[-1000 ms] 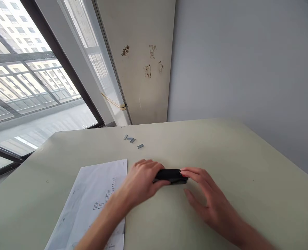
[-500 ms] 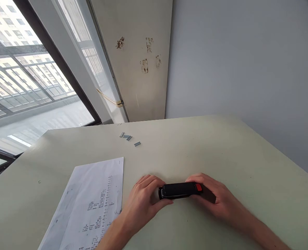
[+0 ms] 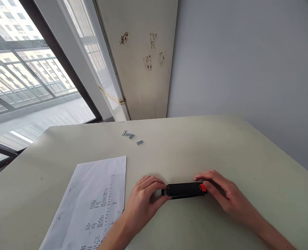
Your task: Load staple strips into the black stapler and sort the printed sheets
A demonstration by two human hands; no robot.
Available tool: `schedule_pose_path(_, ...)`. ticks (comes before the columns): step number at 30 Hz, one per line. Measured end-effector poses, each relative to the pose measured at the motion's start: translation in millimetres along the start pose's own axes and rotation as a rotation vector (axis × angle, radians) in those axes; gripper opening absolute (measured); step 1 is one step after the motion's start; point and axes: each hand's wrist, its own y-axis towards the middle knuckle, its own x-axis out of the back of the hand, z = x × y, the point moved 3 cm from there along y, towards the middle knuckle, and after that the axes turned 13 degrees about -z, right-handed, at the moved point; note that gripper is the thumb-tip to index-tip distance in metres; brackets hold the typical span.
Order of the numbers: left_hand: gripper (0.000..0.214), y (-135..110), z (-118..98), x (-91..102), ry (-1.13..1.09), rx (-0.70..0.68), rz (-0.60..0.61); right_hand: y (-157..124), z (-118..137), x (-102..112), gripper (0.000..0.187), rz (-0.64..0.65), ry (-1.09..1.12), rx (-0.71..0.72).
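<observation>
A black stapler (image 3: pixel 184 189) with a red patch at its right end lies lengthwise across the table in front of me. My left hand (image 3: pixel 146 198) is closed around its left end, thumb on the near side and fingers on the far side. Beside the right end is my right hand (image 3: pixel 224 194), its thumb tip at the red patch. The index finger stretches out behind the stapler, apart from the thumb, so this hand is open and not wrapped around it. Its other fingers are partly hidden.
Printed paper sheets (image 3: pixel 99 198) lie on the table (image 3: pixel 248 156) left of my left hand. Several strips of staples (image 3: pixel 139 142) are scattered farther back. A window (image 3: pixel 39 76) is at the left, and a grey wall (image 3: pixel 234 62) stands behind and to the right.
My right hand has loosened from the stapler's right end and shifted right, its thumb now at the red patch. My left hand keeps its hold. The view has shifted slightly.
</observation>
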Motion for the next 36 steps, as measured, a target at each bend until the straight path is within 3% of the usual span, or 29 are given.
schedule_pose_path(4, 0.01, 1.2, -0.3, 1.5, -0.013, 0.008, 0.004, 3.1, 7.7, -3.6, 0.036, 0.021, -0.021, 0.073)
schedule_pose_path(10, 0.007, 1.6, -0.2, 5.1, -0.014, 0.031, 0.032, 2.3, 13.2, -4.2, 0.04, 0.009, -0.051, 0.047)
schedule_pose_path(19, 0.021, 4.1, 5.7, 15.3, 0.04, 0.098, 0.145, 1.6, 13.0, -1.7, 0.041, -0.02, -0.11, 0.03)
schedule_pose_path(24, 0.011, 3.6, 3.3, 13.3, 0.015, 0.11, 0.115, -0.5, 11.3, -3.1, 0.045, -0.029, -0.123, 0.054)
schedule_pose_path(31, 0.013, 1.9, 3.1, 10.2, 0.036, 0.047, 0.076, -7.8, 10.2, -6.1, 0.036, -0.04, -0.145, 0.132)
schedule_pose_path(36, 0.014, 6.5, 0.4, 21.5, 0.086, -0.081, 0.083, -7.9, 12.7, -3.0, 0.027, -0.048, -0.157, 0.179)
